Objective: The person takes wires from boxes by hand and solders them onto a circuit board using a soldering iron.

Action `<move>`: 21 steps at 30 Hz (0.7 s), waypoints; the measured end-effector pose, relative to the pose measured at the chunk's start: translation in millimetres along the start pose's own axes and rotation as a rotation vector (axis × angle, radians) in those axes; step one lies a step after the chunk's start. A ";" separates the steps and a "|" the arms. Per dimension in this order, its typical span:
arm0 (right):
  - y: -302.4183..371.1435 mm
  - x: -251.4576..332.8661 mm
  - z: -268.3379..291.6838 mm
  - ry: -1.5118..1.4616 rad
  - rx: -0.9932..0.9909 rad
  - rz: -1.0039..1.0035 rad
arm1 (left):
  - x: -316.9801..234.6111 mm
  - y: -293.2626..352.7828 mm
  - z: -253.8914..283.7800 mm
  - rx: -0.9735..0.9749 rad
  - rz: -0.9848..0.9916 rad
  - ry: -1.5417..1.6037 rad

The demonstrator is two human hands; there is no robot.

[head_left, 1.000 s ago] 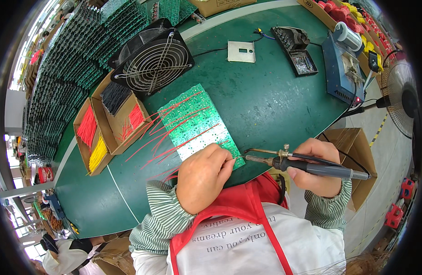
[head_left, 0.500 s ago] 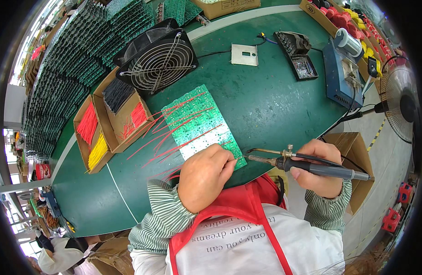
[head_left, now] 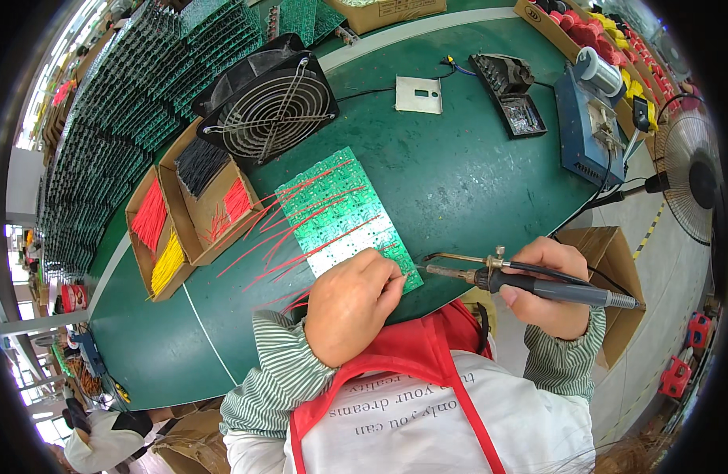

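Note:
A green circuit board panel (head_left: pixel 350 212) lies slanted on the table before me, with several red wires (head_left: pixel 305 217) trailing from it to the left. My left hand (head_left: pixel 354 304) rests over the panel's near edge, thumb and fingertips pinched on a red wire at the near right corner. Most of that wire is hidden by the hand, though red ends come out on its left side. In my right hand (head_left: pixel 552 286) is a soldering iron (head_left: pixel 550 289) with a thin metal solder-feed tube (head_left: pixel 459 259) above it. The iron's tip points left, just short of that corner.
Left of the panel, a cardboard box (head_left: pixel 192 229) holds red, black and yellow wires. Behind it stands a black fan (head_left: pixel 273 110) near stacked boards (head_left: pixel 103 150). A metal plate (head_left: pixel 418 95), a black tray (head_left: pixel 524 118) and a blue soldering station (head_left: pixel 581 134) with a solder spool (head_left: pixel 599 71) sit farther back.
Both hands, the iron and the panel keep nearly the same places. The whole view has shifted very slightly.

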State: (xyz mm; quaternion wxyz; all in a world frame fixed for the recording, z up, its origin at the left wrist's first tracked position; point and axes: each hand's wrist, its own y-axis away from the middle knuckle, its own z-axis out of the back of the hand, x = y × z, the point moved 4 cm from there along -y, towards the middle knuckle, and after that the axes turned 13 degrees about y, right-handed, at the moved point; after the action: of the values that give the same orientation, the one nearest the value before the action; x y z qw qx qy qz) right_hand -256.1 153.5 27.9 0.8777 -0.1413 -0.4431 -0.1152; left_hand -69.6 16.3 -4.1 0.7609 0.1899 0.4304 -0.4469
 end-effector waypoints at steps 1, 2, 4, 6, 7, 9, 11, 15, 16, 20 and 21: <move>-0.3 0.6 0.4 0.001 -0.002 -0.001 | 0.3 -0.4 0.0 -0.001 -0.004 0.004; -1.1 1.3 0.9 -0.004 -0.007 -0.017 | 0.4 -0.9 0.4 -0.003 -0.007 0.008; -3.0 1.9 -0.4 -0.010 -0.011 -0.029 | 0.6 -1.2 1.4 0.004 0.004 0.007; -5.8 0.2 -3.7 -0.062 -0.023 -0.068 | 1.7 0.3 4.0 0.003 0.021 -0.001; -7.6 0.7 -5.3 -0.068 -0.018 -0.058 | 0.3 1.4 6.9 -0.007 -0.023 -0.006; -10.2 -0.9 -7.1 -0.095 -0.023 -0.094 | -1.5 6.7 16.7 -0.032 -0.058 -0.030; -10.8 -2.2 -6.8 -0.095 -0.044 -0.101 | -3.0 15.2 32.8 0.026 -0.090 -0.143; -8.5 -11.5 -7.3 -0.106 -0.082 -0.186 | 37.1 51.5 97.7 0.061 0.097 -0.220; -9.0 -11.0 -8.7 -0.116 -0.085 -0.226 | 50.7 60.8 119.8 -0.028 0.163 -0.308; -18.5 -7.9 -12.4 -0.101 -0.080 -0.212 | 106.5 88.5 220.7 -0.363 0.407 -0.540; -22.6 -8.0 -14.8 -0.107 -0.075 -0.201 | 119.3 91.3 239.0 -0.384 0.428 -0.609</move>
State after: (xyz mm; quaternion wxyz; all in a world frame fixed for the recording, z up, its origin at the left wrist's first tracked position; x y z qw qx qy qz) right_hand -257.1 127.9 16.4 0.8309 -0.1349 -0.4967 -0.2113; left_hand 150.8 -158.0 22.0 0.9507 -0.0113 0.2120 -0.2261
